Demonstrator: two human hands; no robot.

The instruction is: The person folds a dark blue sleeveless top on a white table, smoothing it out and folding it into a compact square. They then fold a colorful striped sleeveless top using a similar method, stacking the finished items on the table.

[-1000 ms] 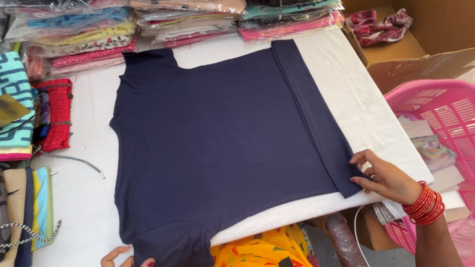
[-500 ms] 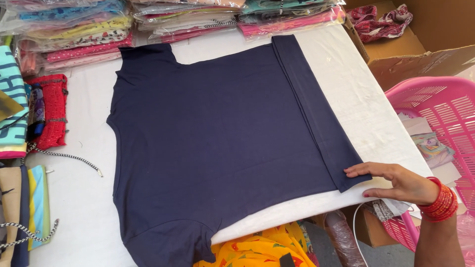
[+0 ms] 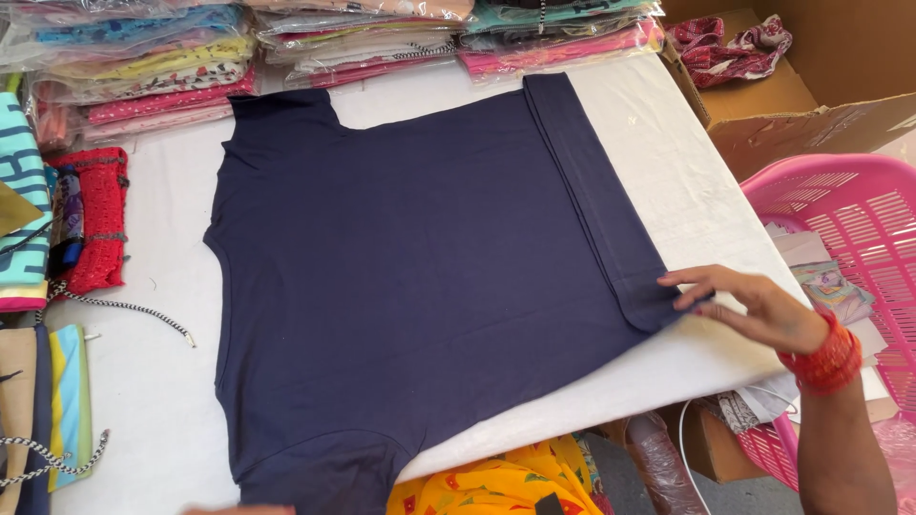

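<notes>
The right hand (image 3: 754,307) lies flat, fingers spread, on the folded corner of the navy cotton T-shirt (image 3: 410,277) spread across the white desk (image 3: 687,181); the left hand's state cannot be told.

Matt navy cloth garment (image 3: 410,286) on a smooth white table cover (image 3: 687,191) — glossy plastic-wrapped clothes (image 3: 363,38), rough brown cardboard box (image 3: 811,95), pink plastic lattice basket (image 3: 849,219).

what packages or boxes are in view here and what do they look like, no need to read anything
Clear plastic garment packs: stacked along the table's far edge, flat, holding pink, yellow, teal and white cloth.
Cardboard box: right of the table, brown, open, a red patterned cloth inside.
Pink basket: near the right hand, slotted plastic, papers inside.
No signs or screens in view.
</notes>
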